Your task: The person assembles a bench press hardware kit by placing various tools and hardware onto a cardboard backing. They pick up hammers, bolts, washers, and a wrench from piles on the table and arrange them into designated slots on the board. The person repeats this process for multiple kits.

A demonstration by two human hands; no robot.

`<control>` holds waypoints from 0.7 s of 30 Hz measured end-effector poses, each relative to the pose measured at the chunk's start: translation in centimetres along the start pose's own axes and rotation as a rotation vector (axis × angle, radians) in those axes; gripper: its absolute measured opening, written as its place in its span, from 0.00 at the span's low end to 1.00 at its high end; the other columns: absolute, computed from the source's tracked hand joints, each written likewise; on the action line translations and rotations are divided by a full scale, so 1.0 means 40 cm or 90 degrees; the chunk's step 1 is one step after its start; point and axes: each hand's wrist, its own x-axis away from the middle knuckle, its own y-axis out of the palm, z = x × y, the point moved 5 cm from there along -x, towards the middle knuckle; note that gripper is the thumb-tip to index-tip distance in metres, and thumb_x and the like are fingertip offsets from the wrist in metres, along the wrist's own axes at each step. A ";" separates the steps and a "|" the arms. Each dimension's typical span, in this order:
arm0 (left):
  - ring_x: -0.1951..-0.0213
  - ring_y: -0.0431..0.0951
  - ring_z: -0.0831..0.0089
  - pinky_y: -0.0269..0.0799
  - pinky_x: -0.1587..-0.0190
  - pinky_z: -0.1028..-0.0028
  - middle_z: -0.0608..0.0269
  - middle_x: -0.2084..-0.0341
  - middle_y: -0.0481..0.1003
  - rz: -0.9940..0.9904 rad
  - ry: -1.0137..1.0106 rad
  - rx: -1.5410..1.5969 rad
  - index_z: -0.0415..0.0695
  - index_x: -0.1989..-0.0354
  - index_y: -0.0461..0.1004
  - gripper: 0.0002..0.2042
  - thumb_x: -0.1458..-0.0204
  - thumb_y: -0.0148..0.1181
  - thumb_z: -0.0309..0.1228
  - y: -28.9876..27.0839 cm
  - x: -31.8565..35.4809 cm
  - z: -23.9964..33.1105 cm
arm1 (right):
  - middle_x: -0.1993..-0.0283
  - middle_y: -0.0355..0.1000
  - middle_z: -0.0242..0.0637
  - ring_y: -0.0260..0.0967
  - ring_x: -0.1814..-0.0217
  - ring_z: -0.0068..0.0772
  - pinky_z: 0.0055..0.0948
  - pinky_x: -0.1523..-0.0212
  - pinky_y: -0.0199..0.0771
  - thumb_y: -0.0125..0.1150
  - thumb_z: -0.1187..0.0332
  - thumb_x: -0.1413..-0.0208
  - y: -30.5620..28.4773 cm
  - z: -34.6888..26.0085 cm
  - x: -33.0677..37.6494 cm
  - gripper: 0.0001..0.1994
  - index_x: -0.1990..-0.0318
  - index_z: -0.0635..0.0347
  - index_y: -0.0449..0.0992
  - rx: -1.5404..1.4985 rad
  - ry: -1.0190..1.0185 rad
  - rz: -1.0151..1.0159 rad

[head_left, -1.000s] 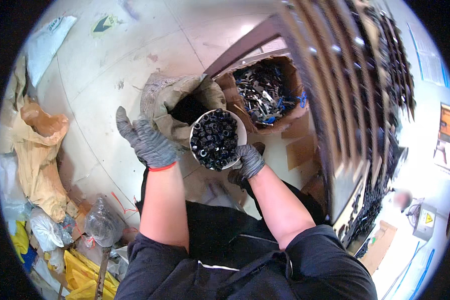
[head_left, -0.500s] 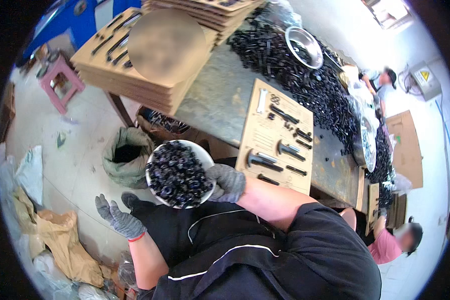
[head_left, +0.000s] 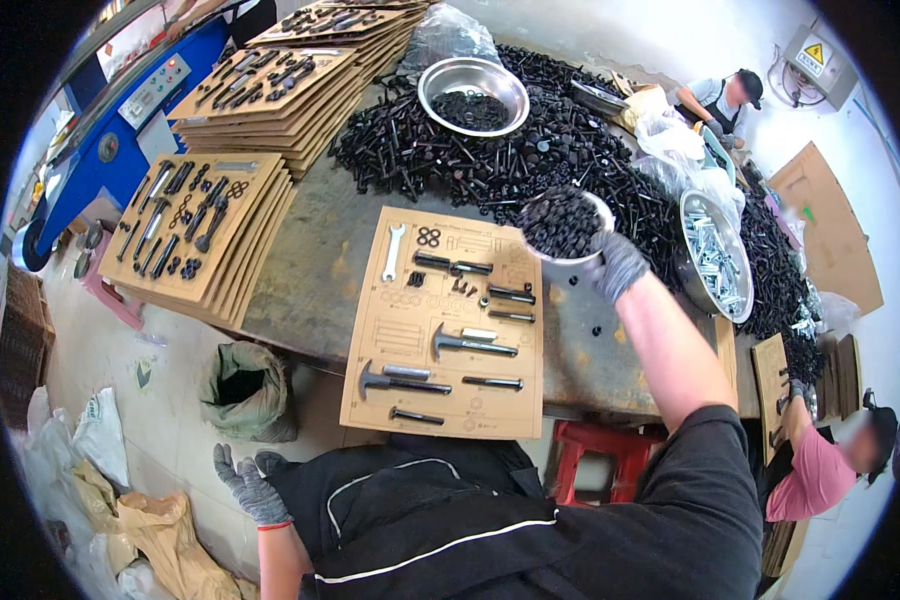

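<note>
My right hand, in a grey knitted glove, grips a white bowl by its near right rim. Small black hardware, seemingly nuts, fills the bowl, which hangs over the table by the big pile of black bolts. My left hand, gloved too, holds nothing and has its fingers apart at the lower left, above the floor. In front of me a brown board lies on the table, bearing two small hammers, a wrench and several black bolts.
A steel basin rests on the bolt pile; another metal bowl holds silvery bolts. Stacked, filled boards stand at the left. Below are an open sack and a red stool. Co-workers work at the right.
My right hand has carried the bowl from in front of my body up and right, over the table. My view has turned toward the table. My left hand stays open.
</note>
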 end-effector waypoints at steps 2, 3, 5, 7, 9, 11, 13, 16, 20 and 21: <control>0.51 0.65 0.72 0.64 0.48 0.73 0.62 0.40 0.59 -0.030 -0.040 0.029 0.43 0.37 0.57 0.26 0.46 0.51 0.25 0.066 -0.002 -0.016 | 0.57 0.76 0.44 0.78 0.63 0.38 0.31 0.80 0.82 0.44 0.81 0.47 -0.167 -0.143 -0.201 0.18 0.47 0.63 0.67 0.133 -0.063 0.146; 0.53 0.66 0.73 0.66 0.51 0.74 0.63 0.40 0.59 0.009 -0.056 0.002 0.44 0.37 0.57 0.27 0.47 0.50 0.23 0.012 0.013 -0.001 | 0.75 0.65 0.36 0.62 0.81 0.33 0.26 0.82 0.69 0.51 0.75 0.50 -0.023 -0.140 -0.116 0.07 0.63 0.60 0.70 0.333 -0.151 0.242; 0.48 0.65 0.71 0.62 0.43 0.70 0.62 0.40 0.61 -0.001 -0.088 -0.035 0.43 0.37 0.57 0.28 0.49 0.49 0.19 0.073 0.012 0.003 | 0.67 0.70 0.46 0.70 0.68 0.39 0.39 0.71 0.73 0.54 0.71 0.51 -0.096 -0.283 -0.239 0.14 0.54 0.57 0.69 0.731 -0.260 0.365; 0.44 0.65 0.70 0.58 0.39 0.68 0.61 0.40 0.62 -0.015 -0.046 -0.201 0.43 0.36 0.57 0.29 0.50 0.50 0.17 0.041 0.015 -0.039 | 0.57 0.73 0.50 0.73 0.54 0.46 0.41 0.54 0.71 0.57 0.67 0.50 -0.039 -0.342 -0.260 0.22 0.47 0.59 0.65 0.891 -0.366 0.411; 0.41 0.63 0.68 0.54 0.37 0.65 0.59 0.40 0.62 -0.020 -0.085 -0.206 0.42 0.36 0.57 0.30 0.51 0.52 0.16 0.039 0.026 -0.071 | 0.51 0.72 0.52 0.71 0.47 0.50 0.42 0.46 0.69 0.57 0.68 0.50 0.031 -0.398 -0.250 0.26 0.41 0.55 0.60 0.977 -0.453 0.466; 0.39 0.62 0.67 0.53 0.36 0.64 0.58 0.40 0.62 -0.039 -0.091 -0.229 0.42 0.36 0.57 0.30 0.51 0.53 0.16 0.074 0.035 -0.064 | 0.45 0.68 0.56 0.69 0.44 0.56 0.47 0.46 0.70 0.55 0.67 0.46 0.056 -0.491 -0.249 0.28 0.37 0.48 0.55 1.038 -0.516 0.483; 0.39 0.62 0.66 0.54 0.36 0.64 0.58 0.39 0.62 -0.045 -0.060 -0.280 0.41 0.36 0.57 0.31 0.51 0.55 0.17 0.121 0.045 -0.014 | 0.45 0.62 0.60 0.72 0.51 0.59 0.51 0.55 0.74 0.50 0.66 0.41 0.099 -0.540 -0.231 0.24 0.37 0.45 0.54 1.044 -0.656 0.481; 0.40 0.63 0.64 0.58 0.39 0.64 0.56 0.40 0.62 -0.041 0.030 -0.257 0.41 0.36 0.56 0.30 0.48 0.57 0.22 0.133 0.043 0.019 | 0.39 0.58 0.59 0.67 0.44 0.58 0.47 0.47 0.70 0.54 0.73 0.49 0.204 -0.518 -0.101 0.31 0.36 0.47 0.56 0.993 -0.748 0.412; 0.51 0.69 0.71 0.69 0.52 0.76 0.54 0.50 0.66 -0.238 0.019 0.130 0.40 0.36 0.56 0.30 0.48 0.59 0.26 0.274 0.052 0.197 | 0.43 0.63 0.47 0.68 0.45 0.41 0.36 0.52 0.74 0.48 0.81 0.57 0.250 -0.359 -0.006 0.36 0.35 0.55 0.54 0.726 -0.870 0.077; 0.57 0.71 0.75 0.71 0.57 0.78 0.57 0.55 0.68 -0.253 -0.091 0.214 0.41 0.36 0.55 0.30 0.49 0.59 0.24 0.291 0.061 0.207 | 0.45 0.67 0.51 0.67 0.43 0.48 0.36 0.45 0.70 0.50 0.79 0.56 0.279 -0.265 0.030 0.33 0.38 0.56 0.57 0.591 -0.644 -0.028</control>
